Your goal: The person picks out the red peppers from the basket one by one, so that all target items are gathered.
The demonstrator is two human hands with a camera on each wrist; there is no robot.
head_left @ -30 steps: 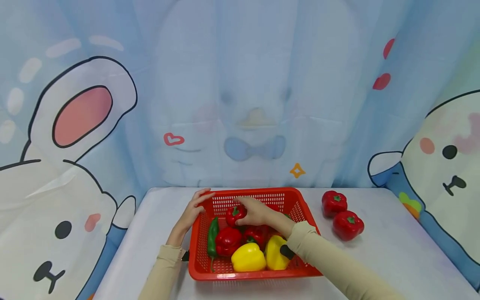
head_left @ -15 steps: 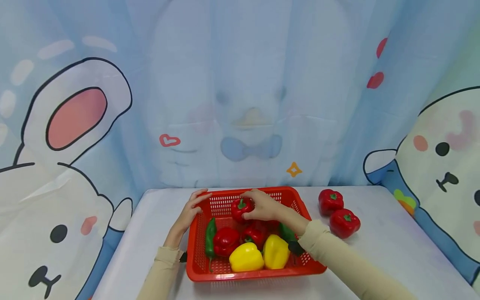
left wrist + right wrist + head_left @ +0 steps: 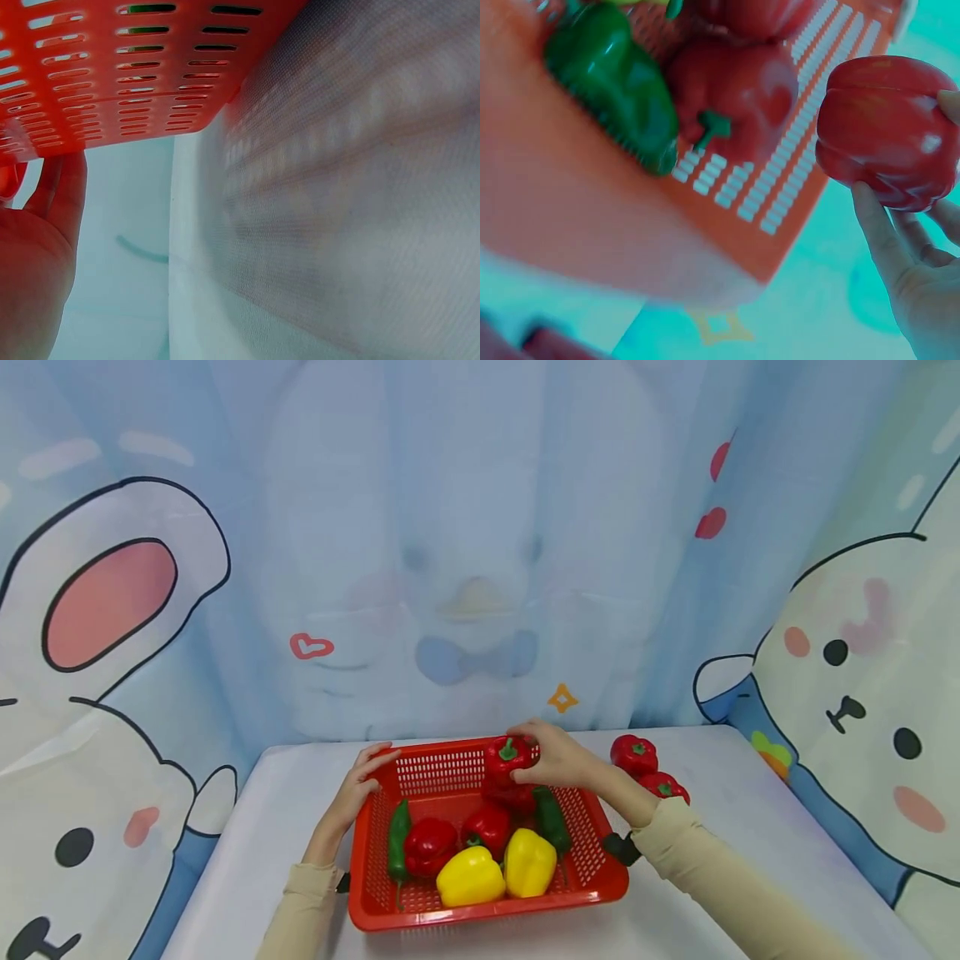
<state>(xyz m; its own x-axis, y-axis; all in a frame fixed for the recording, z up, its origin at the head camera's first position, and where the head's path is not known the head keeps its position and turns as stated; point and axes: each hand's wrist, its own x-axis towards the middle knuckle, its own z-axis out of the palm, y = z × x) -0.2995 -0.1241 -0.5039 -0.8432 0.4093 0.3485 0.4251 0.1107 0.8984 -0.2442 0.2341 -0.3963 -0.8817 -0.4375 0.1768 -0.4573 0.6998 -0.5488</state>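
My right hand (image 3: 558, 758) holds a red bell pepper (image 3: 507, 760) by its side, above the back right part of a red plastic basket (image 3: 487, 913). In the right wrist view, that pepper (image 3: 889, 135) is raised clear of the basket wall, fingertips and thumb around it. At the basket's back left corner, my left hand (image 3: 352, 793) grips the rim; the left wrist view shows this hand (image 3: 34, 262) at the slotted wall (image 3: 135, 97). Inside lie red bell peppers (image 3: 431, 846), yellow bell peppers (image 3: 471, 877), and green peppers at the left (image 3: 399, 843) and right (image 3: 551, 818).
Two more red bell peppers, one farther back (image 3: 633, 754) and one nearer (image 3: 665, 786), sit on the white table (image 3: 300, 777) right of the basket. A blue curtain (image 3: 472, 527) with cartoon animals hangs behind the table.
My right hand has lifted the red bell pepper up and rightward, from inside the basket toward its back right rim. My left hand keeps its hold on the rim. The head view has turned rightward.
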